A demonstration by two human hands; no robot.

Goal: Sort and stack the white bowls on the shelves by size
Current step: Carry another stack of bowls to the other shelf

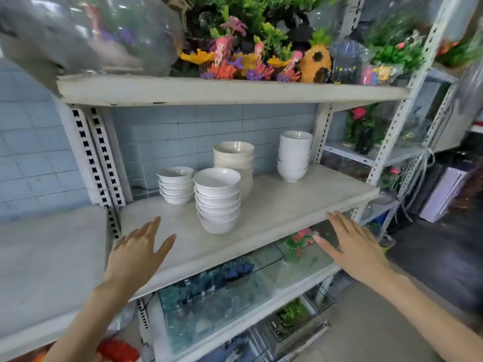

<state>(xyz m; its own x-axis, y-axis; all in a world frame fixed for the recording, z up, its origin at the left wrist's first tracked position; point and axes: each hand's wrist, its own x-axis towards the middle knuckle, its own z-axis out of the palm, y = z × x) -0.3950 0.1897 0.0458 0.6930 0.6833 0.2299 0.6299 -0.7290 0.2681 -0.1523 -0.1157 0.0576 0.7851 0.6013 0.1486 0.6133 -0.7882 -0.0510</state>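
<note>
Several stacks of white bowls stand on the middle shelf [274, 212]. A short stack of small bowls [176, 185] is at the back left. A taller stack of mid-size bowls [217, 202] stands in front, next to it. Behind that rises a cream stack of wide bowls [235, 163]. A stack of deep white bowls [294, 155] stands at the back right. My left hand [137, 253] hovers with fingers spread over the shelf's front left. My right hand [352, 244] is spread flat at the shelf's front right edge. Neither hand holds anything.
The top shelf [230, 91] carries aquarium ornaments, plastic plants and a clear round bowl [91, 32]. Glass tanks [217, 293] with blue gravel sit on the shelf below. Perforated metal posts [88, 155] flank the shelf; a second shelf unit stands at right.
</note>
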